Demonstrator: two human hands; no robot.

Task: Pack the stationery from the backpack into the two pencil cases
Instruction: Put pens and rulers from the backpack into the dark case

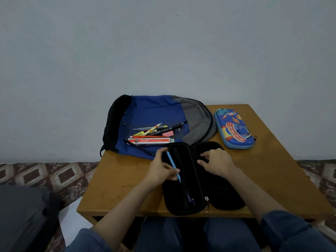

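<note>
- Stationery [152, 136] lies on backpack [154, 110], 12 o'clock of open black pencil case [183, 197].
- Left hand [161, 171] pinches blue pen [173, 165] over it; right hand [218, 162], relaxed, rests on right half.
- Next, likely: seat pen, release.

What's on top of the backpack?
Loose stationery: pens, a pink eraser, an orange-and-white g'soft pack. The black pencil case overlaps the backpack's near edge; the backpack's inside is hidden.

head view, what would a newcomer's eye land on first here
The open black pencil case lies front and centre on the table; the left hand holds a blue pen over it and the right hand rests on its other half. Behind it, a heap of stationery lies on the blue backpack, and a shut cartoon-printed blue case sits to the right.
</note>
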